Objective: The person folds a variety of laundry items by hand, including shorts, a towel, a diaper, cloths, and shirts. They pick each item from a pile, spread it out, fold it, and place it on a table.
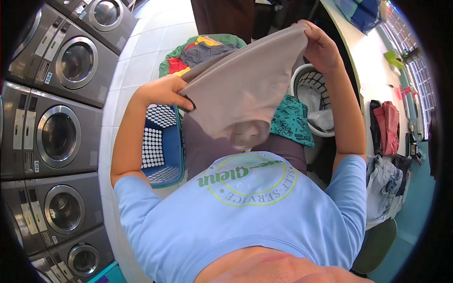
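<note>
A grey-beige garment (240,85) is stretched up in front of my chest, between my two hands. My left hand (163,92) pinches its edge on the left side of the view, thumb in front. Higher up on the right, my right hand (323,47) grips the garment's upper corner. The cloth slants down from that corner and its lower part hangs over my lap. Beside it, a teal printed cloth (292,121) lies by my thigh.
Grey machines (61,134) line the left. A blue basket (177,160) stands on the floor; beyond is a green-lined heap of clothes (207,52). A white basket (296,78) stands right. The long table (373,70) holds folded red (388,127) and denim clothes (383,181).
</note>
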Available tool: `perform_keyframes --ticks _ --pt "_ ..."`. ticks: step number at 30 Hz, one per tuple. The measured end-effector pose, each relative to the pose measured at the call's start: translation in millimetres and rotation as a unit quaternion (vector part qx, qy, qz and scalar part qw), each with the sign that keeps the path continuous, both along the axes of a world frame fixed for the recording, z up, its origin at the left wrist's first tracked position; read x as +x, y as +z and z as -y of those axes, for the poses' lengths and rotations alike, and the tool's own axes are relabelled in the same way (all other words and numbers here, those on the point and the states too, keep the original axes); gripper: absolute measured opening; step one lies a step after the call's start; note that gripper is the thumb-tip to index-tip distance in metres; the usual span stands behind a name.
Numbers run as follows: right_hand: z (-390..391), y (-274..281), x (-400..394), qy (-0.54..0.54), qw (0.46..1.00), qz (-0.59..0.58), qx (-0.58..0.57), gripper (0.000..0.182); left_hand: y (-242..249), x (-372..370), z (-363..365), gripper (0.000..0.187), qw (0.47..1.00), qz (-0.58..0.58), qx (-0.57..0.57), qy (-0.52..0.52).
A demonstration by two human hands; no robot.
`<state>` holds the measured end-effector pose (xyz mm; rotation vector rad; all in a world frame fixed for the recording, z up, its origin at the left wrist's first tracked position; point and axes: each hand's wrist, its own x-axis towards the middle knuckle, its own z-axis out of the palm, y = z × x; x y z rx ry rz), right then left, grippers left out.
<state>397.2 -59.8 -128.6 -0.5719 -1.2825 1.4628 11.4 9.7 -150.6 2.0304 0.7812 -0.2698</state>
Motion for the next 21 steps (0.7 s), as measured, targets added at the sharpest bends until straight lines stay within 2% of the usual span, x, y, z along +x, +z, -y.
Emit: perform_keyframes --ticks 1,2,3,4,5,7,8,9,11,12,13,15,16,18,20,21 --pt "1 -2 9 -0.027 0.988 0.145 0.04 0.018 3 -2 2 0.029 0.998 0.022 0.065 0.015" --pt "2 -2 15 -0.052 0.953 0.287 0.078 0.017 5 -5 2 0.029 0.99 0.044 0.129 0.03" --pt "3 -3 18 -0.074 0.896 0.422 0.115 0.016 6 -7 4 0.028 0.978 0.066 0.192 0.046" --pt "3 -3 18 -0.153 0.784 0.541 0.264 0.014 8 -7 7 0.02 0.968 0.096 0.212 0.099" --pt "8 2 16 -0.212 0.72 0.576 0.324 0.014 8 -9 7 0.017 0.941 0.187 0.266 0.097" --pt "23 17 11 -0.322 0.565 0.625 0.433 0.015 7 -13 4 0.014 0.854 0.36 0.365 0.089" --pt "28 19 11 -0.377 0.531 0.61 0.451 0.014 0 -11 0 0.023 0.78 0.426 0.44 0.124" --pt "27 15 11 -0.382 0.511 0.628 0.446 0.012 -8 -5 1 0.021 0.756 0.432 0.452 0.196" --pt "22 -10 13 -0.385 0.472 0.664 0.434 0.01 -12 0 -11 0.016 0.749 0.216 0.625 0.037" --pt "15 -31 28 -0.31 0.507 0.735 0.326 0.009 -31 -2 -25 0.013 0.779 0.131 0.613 0.033" --pt "13 -45 30 -0.305 0.57 0.709 0.28 0.008 -36 -2 -26 0.013 0.796 0.118 0.593 0.033" --pt "12 -43 23 -0.352 0.55 0.685 0.323 0.01 -33 4 -32 0.012 0.823 0.093 0.559 0.036" --pt "10 -37 22 -0.37 0.556 0.675 0.315 0.012 -32 5 -33 0.016 0.823 0.112 0.557 0.029" --pt "11 -27 20 -0.401 0.571 0.655 0.29 0.015 -22 7 -31 0.019 0.864 0.243 0.438 0.048" --pt "11 -26 21 -0.42 0.534 0.661 0.319 0.018 -21 10 -30 0.022 0.865 0.368 0.332 0.084" --pt "11 -24 21 -0.429 0.514 0.663 0.335 0.019 -23 8 -34 0.021 0.872 0.367 0.304 0.108"
